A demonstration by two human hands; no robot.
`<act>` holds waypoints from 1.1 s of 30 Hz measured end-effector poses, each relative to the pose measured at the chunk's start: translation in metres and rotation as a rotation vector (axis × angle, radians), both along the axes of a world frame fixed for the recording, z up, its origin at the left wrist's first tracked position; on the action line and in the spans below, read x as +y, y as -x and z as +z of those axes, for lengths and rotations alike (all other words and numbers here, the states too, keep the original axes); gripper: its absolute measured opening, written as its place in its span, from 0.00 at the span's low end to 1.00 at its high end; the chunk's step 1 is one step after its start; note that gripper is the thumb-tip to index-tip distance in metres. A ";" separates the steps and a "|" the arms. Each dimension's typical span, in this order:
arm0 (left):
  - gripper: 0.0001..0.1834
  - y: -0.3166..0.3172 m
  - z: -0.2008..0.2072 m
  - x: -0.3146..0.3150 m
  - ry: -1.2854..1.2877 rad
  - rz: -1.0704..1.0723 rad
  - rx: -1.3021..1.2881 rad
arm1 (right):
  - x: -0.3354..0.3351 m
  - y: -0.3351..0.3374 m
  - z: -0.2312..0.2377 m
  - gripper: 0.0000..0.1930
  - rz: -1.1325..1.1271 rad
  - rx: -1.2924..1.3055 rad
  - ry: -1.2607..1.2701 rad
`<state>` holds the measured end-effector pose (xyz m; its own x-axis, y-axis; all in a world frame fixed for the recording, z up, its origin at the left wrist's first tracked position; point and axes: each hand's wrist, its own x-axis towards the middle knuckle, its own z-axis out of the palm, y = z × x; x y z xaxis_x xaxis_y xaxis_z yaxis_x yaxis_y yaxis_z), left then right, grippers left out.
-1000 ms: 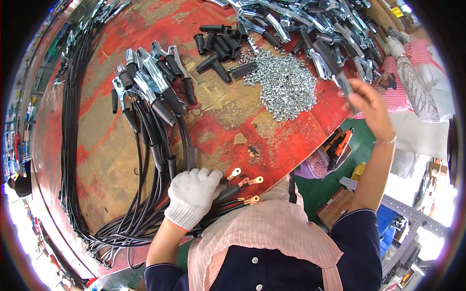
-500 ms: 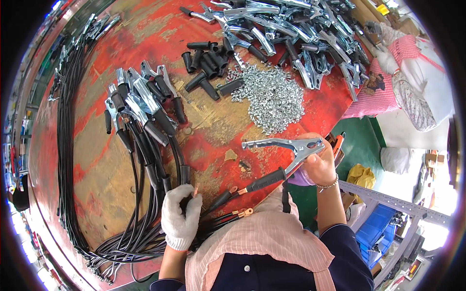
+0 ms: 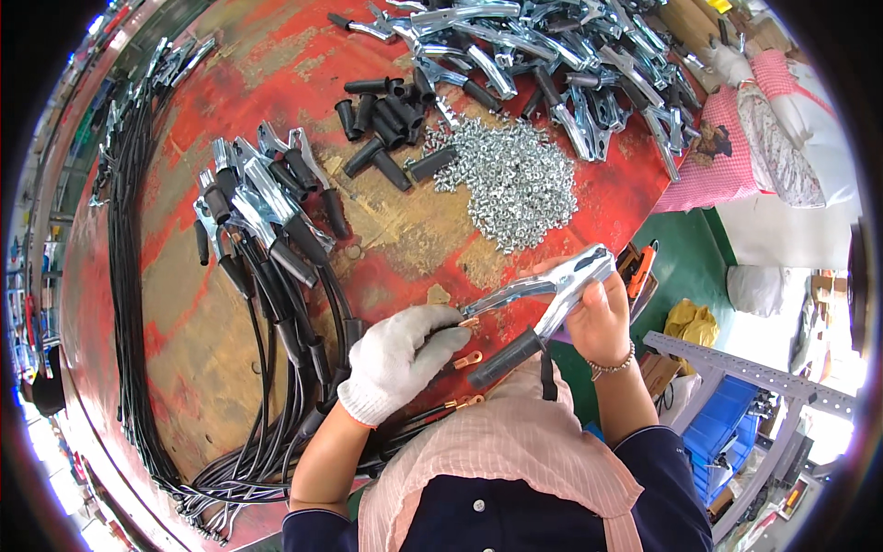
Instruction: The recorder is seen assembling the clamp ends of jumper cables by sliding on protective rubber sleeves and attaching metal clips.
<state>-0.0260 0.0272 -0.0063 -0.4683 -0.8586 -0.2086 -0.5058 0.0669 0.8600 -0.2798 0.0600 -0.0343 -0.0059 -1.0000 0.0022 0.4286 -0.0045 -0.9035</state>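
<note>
My bare right hand grips a silver metal spring clamp near its jaw end. One clamp handle wears a black sleeve; the other, bare handle points left toward my left hand. My left hand, in a white knitted glove, is closed with thumb and forefinger pinching a cable's copper lug at the tip of that bare handle. Below the glove, a second copper lug sticks out, and further copper lugs lie by my apron. The glove hides most of the held cable.
Black cables with clamps lie left of centre. A long cable bundle runs down the table's left side. Loose black sleeves, a heap of small silver nuts or screws and piled clamps cover the far side.
My left hand has moved right and up, bringing a copper lug to the clamp's bare handle. The clamp has tilted in my right hand, its bare handle now slanting down to the left.
</note>
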 end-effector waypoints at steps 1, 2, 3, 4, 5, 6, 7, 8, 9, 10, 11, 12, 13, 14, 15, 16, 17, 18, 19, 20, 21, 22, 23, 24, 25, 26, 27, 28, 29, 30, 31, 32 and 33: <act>0.13 0.000 0.003 -0.001 -0.035 0.027 0.020 | 0.000 -0.001 0.003 0.28 0.012 0.048 -0.018; 0.13 0.000 0.006 -0.001 -0.100 0.061 0.032 | 0.001 -0.003 0.006 0.28 0.017 0.083 -0.007; 0.13 0.000 0.009 0.000 -0.165 0.096 0.044 | 0.002 -0.006 0.008 0.27 0.024 0.119 0.006; 0.12 0.001 0.010 -0.002 -0.229 0.125 0.056 | 0.003 -0.008 0.011 0.27 0.025 0.155 0.018; 0.12 0.000 0.007 -0.002 -0.204 0.101 0.045 | 0.002 -0.013 0.013 0.27 0.030 0.146 0.025; 0.12 0.000 0.005 -0.003 -0.225 0.101 0.051 | 0.003 -0.015 0.015 0.27 0.037 0.148 0.034; 0.12 0.001 0.004 -0.003 -0.246 0.102 0.055 | 0.004 -0.017 0.017 0.27 0.044 0.148 0.043; 0.12 0.001 0.003 -0.003 -0.267 0.103 0.059 | 0.005 -0.018 0.019 0.26 0.051 0.149 0.052; 0.12 0.001 0.004 -0.004 -0.284 0.108 0.062 | 0.005 -0.019 0.021 0.27 0.049 0.155 0.056; 0.12 0.001 0.006 -0.005 -0.301 0.111 0.064 | 0.006 -0.019 0.021 0.27 0.048 0.156 0.049; 0.11 0.001 0.007 -0.005 -0.318 0.114 0.066 | 0.007 -0.019 0.021 0.28 0.047 0.158 0.043; 0.13 0.001 0.005 -0.004 -0.320 0.116 0.068 | 0.007 -0.019 0.021 0.28 0.046 0.159 0.036; 0.14 0.001 0.001 -0.002 -0.322 0.119 0.070 | 0.007 -0.020 0.023 0.28 0.029 0.167 0.022; 0.16 0.002 0.000 -0.002 -0.324 0.120 0.072 | 0.007 -0.021 0.025 0.28 0.013 0.175 0.008; 0.14 0.002 0.000 -0.002 -0.327 0.114 0.071 | 0.008 -0.023 0.027 0.29 -0.004 0.183 -0.007; 0.12 0.002 0.002 -0.003 -0.329 0.108 0.069 | 0.008 -0.023 0.027 0.29 -0.007 0.190 -0.007; 0.11 0.003 0.003 -0.003 -0.330 0.102 0.067 | 0.008 -0.023 0.027 0.29 -0.010 0.197 -0.007; 0.11 0.003 0.002 -0.003 -0.330 0.102 0.071 | 0.008 -0.024 0.027 0.29 -0.013 0.204 -0.007; 0.11 0.003 0.002 -0.003 -0.328 0.101 0.076 | 0.008 -0.024 0.027 0.29 -0.016 0.201 -0.008; 0.11 0.003 0.002 -0.003 -0.327 0.101 0.080 | 0.008 -0.024 0.027 0.30 -0.019 0.199 -0.011; 0.11 0.003 0.002 -0.003 -0.326 0.097 0.083 | 0.008 -0.024 0.028 0.30 -0.022 0.196 -0.013; 0.11 0.003 0.001 -0.003 -0.323 0.094 0.086 | 0.008 -0.025 0.028 0.30 -0.026 0.179 -0.021; 0.11 0.003 0.001 -0.003 -0.321 0.091 0.088 | 0.008 -0.026 0.028 0.31 -0.029 0.162 -0.028; 0.11 0.003 0.001 -0.003 -0.321 0.085 0.090 | 0.008 -0.026 0.028 0.31 -0.032 0.145 -0.037; 0.12 0.004 0.002 -0.003 -0.320 0.078 0.093 | 0.008 -0.025 0.028 0.32 -0.023 0.131 -0.056; 0.12 0.004 0.002 -0.003 -0.320 0.071 0.096 | 0.008 -0.025 0.028 0.32 -0.014 0.116 -0.075; 0.13 0.006 -0.002 -0.002 -0.282 0.064 0.163 | 0.007 -0.023 0.029 0.33 -0.005 0.102 -0.094; 0.13 0.009 -0.008 0.001 -0.243 0.058 0.231 | 0.007 -0.021 0.028 0.31 0.029 0.088 -0.089; 0.14 0.011 -0.012 0.002 -0.204 0.052 0.299 | 0.006 -0.017 0.024 0.29 0.063 0.074 -0.083; 0.15 0.009 -0.010 0.000 -0.266 0.019 0.267 | 0.005 -0.016 0.021 0.27 0.097 0.060 -0.078; 0.15 0.008 -0.007 -0.005 -0.323 -0.017 0.235 | 0.001 -0.013 0.016 0.28 0.111 0.072 -0.051; 0.16 0.007 -0.005 -0.008 -0.381 -0.052 0.202 | -0.006 -0.012 0.017 0.28 0.115 -0.065 -0.108; 0.16 0.007 -0.006 -0.009 -0.396 0.007 0.226 | -0.017 -0.011 0.018 0.29 0.119 -0.202 -0.165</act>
<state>-0.0332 0.0186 -0.0123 -0.5347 -0.7362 -0.4149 -0.3019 -0.2922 0.9075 -0.2687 0.0433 -0.0166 0.1278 -0.9805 -0.1495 0.5884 0.1963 -0.7844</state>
